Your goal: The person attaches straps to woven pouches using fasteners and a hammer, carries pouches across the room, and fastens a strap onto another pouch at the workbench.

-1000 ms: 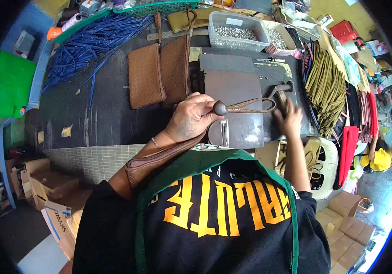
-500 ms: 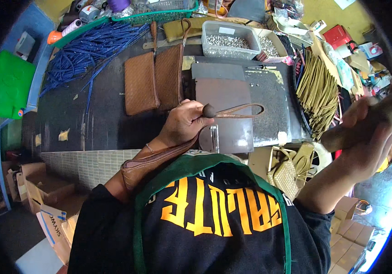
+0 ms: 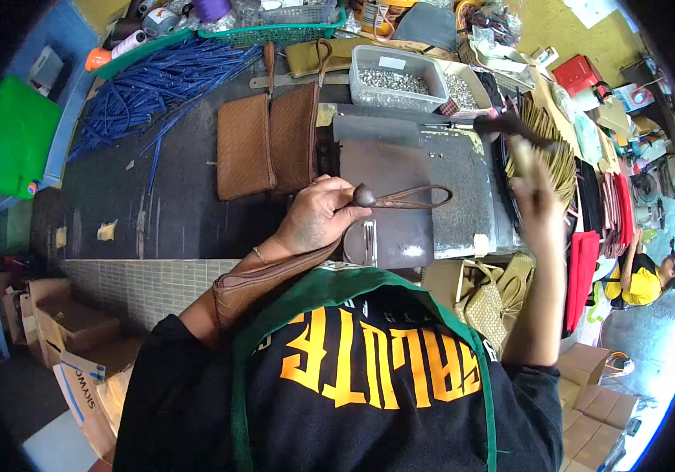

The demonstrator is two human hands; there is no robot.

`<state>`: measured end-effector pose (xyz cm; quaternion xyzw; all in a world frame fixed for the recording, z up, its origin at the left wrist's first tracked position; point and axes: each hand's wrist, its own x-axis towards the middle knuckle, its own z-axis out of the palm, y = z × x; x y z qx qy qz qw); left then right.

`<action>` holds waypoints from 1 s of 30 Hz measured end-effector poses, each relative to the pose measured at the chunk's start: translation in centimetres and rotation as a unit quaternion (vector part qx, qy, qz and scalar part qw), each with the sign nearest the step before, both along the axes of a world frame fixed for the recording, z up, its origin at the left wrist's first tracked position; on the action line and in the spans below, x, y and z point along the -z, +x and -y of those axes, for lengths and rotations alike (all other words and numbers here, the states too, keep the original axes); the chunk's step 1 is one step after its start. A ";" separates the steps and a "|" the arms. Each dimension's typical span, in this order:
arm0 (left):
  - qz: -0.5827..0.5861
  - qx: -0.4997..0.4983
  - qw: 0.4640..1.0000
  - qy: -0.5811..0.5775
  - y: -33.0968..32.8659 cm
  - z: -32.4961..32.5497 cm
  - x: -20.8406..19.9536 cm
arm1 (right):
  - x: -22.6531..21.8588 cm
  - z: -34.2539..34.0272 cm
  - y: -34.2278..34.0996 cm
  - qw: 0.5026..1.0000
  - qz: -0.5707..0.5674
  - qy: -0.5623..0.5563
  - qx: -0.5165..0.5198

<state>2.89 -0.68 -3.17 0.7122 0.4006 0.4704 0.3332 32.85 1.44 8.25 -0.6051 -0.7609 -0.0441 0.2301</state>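
My left hand (image 3: 318, 214) is closed round an upright tool with a rounded brown top (image 3: 363, 195), its shaft hidden by my fingers. From beside it a brown leather wrist loop (image 3: 432, 189) extends right over the dark plate (image 3: 385, 161). The brown woven pouch (image 3: 259, 285) lies along my left forearm, partly covered by my apron. A small metal piece (image 3: 370, 236) shows just below the hand. My right hand (image 3: 538, 193), smeared by motion, grips a hammer (image 3: 514, 130) with a dark head, raised right of the plate.
Two brown woven pouches (image 3: 245, 149) lie left of the plate. Behind are blue cords (image 3: 164, 86) and a clear tub of metal fittings (image 3: 396, 82). Olive strips (image 3: 546, 149) fill a basket at right. Gold woven bags (image 3: 495, 303) sit below the edge; another person (image 3: 640, 279) is far right.
My right hand has swung the hammer leftward from the far right, toward the table. My left hand stays on the upright tool almost unmoved.
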 end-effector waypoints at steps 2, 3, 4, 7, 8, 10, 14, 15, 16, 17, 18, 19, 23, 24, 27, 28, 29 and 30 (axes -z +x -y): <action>-0.038 0.009 0.999 0.032 0.1 -0.2 -0.7 | 6.4 -1.2 2.3 0.999 0.014 -0.020 0.029; -0.052 0.010 0.998 0.039 0.0 -0.2 -0.7 | 8.8 -1.6 2.9 0.994 0.062 -0.056 0.067; -0.052 0.011 0.998 0.035 -0.2 -0.2 -1.0 | 10.5 -1.7 3.3 0.984 0.111 -0.091 0.107; -0.048 0.008 0.999 0.020 -0.5 -0.2 -0.9 | 12.0 -2.1 2.7 0.988 0.132 -0.032 0.067; -0.055 0.006 0.998 0.015 -0.8 -0.1 -1.0 | 10.1 -2.0 -0.1 0.994 0.100 0.040 0.021; -0.071 0.021 0.997 -0.012 -0.4 -0.4 -1.6 | 4.4 -0.1 -7.5 0.985 -0.064 0.073 -0.141; 0.019 0.028 0.989 -0.142 -1.2 0.0 -2.1 | 6.7 0.3 -14.4 0.929 -0.116 -0.112 -0.334; 0.131 0.000 0.970 -0.206 -1.0 0.3 -1.9 | 7.3 -0.1 -14.7 0.906 -0.273 -0.115 -0.302; 0.241 -0.029 0.933 -0.267 -0.9 0.7 -1.3 | 7.9 -0.9 -14.7 0.883 -0.363 -0.185 -0.232; 0.263 -0.074 0.931 -0.241 -1.0 0.7 -0.2 | 9.2 -2.0 -14.1 0.844 -0.447 -0.216 -0.205; 0.259 -0.076 0.932 -0.242 -1.5 0.8 0.5 | 9.7 -2.6 -13.8 0.793 -0.526 -0.248 -0.180; 0.209 -0.010 0.928 -0.308 -2.3 0.5 1.2 | 9.9 -2.9 -13.5 0.760 -0.571 -0.262 -0.166; 0.059 0.050 0.928 -0.365 -2.6 -0.3 0.4 | 10.6 -6.9 -11.1 0.874 -0.464 -0.110 -0.090; 0.000 0.037 0.937 -0.347 -2.6 -0.3 0.0 | 9.7 -8.0 -9.8 0.926 -0.372 -0.059 -0.039; 0.011 0.054 0.952 -0.300 -2.9 0.0 0.4 | 9.5 -10.8 -6.6 0.990 -0.115 -0.058 0.060; 0.008 0.059 0.952 -0.299 -2.8 -0.2 0.3 | 10.8 -11.6 -5.1 0.994 -0.066 -0.072 0.052; 0.009 0.067 0.953 -0.296 -2.8 -0.3 0.2 | 12.3 -12.3 -4.2 0.992 -0.061 -0.100 0.056; 0.013 0.072 0.953 -0.292 -2.7 -0.5 0.2 | 13.2 -12.8 -3.7 0.989 -0.054 -0.128 0.056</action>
